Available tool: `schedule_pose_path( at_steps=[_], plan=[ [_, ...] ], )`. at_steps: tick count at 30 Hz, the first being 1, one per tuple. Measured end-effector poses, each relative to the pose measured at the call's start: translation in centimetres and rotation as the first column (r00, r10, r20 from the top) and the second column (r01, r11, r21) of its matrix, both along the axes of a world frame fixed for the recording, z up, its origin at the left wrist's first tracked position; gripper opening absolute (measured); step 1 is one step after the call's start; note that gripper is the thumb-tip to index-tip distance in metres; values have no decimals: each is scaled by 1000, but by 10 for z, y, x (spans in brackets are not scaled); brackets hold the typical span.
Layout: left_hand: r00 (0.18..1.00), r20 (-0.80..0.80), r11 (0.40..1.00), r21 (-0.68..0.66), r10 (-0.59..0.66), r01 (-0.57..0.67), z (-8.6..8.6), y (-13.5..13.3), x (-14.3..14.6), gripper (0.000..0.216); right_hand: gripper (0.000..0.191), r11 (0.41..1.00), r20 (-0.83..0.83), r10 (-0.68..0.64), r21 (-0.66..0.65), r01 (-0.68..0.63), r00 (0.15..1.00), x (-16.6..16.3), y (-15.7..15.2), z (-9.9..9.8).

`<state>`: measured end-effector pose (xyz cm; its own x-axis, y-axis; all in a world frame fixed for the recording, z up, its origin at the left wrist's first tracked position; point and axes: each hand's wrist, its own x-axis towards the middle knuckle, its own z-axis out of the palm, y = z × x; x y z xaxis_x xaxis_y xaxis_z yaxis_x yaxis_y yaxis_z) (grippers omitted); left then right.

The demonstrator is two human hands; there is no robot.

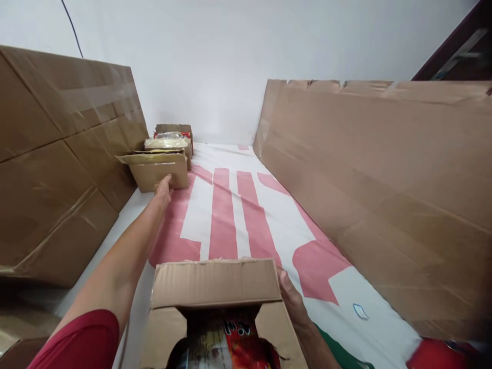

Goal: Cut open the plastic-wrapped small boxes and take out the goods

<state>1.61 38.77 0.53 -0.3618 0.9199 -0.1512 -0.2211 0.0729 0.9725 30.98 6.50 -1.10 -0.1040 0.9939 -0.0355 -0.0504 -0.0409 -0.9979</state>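
Note:
My left hand (163,187) reaches far forward and its fingers press against the front of a small cardboard box (159,171) at the far left; what the fingers grip is hidden. My right hand (291,297) is curled against the right side of a nearer cardboard box (215,287). That box is open, with red printed packets (234,343) showing inside. Behind the small box stand two more small cartons (172,138) holding wrapped packets.
A white sheet with red shapes (230,215) covers the surface. Large flattened cardboard panels lean on the left (57,164) and right (376,195). A white wall stands behind. A red object (434,356) lies at bottom right.

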Motion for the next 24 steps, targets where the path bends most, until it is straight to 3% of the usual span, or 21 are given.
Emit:
schedule_pose_path(
  at_steps=[4,8,11,13,15,17,19,22,24],
  plan=[
    [1000,-28,987,-160,3,-8,14,-13,-4,33,77,1000,-37,-27,-16,27,999,-3,-4,6],
    [991,-28,967,-222,-133,124,38,-73,-13,28,64,995,-109,-52,-90,42,993,-15,-7,17],
    [964,-26,958,-114,-266,261,69,-152,-26,30,48,989,-169,-126,-104,109,978,-21,-10,25],
    [917,-145,918,88,-373,387,91,-224,-33,38,42,986,-179,-156,-96,140,971,-24,-11,29],
    [894,-351,910,202,-277,362,106,-300,-34,42,40,988,-182,-143,-82,130,973,-27,-12,33],
    [802,-580,906,249,-144,343,111,-365,-28,39,39,992,-170,-116,-59,108,979,-27,-13,34],
    [650,-745,836,257,-148,485,110,-408,-21,30,37,995,-83,-96,-10,95,992,-24,-16,35],
    [413,-901,724,196,-134,662,105,-436,-17,22,36,958,226,-240,213,192,944,-15,-26,45],
    [262,-958,686,114,-116,719,103,-445,-20,21,42,849,389,-442,473,236,808,-10,-38,64]
  ],
)
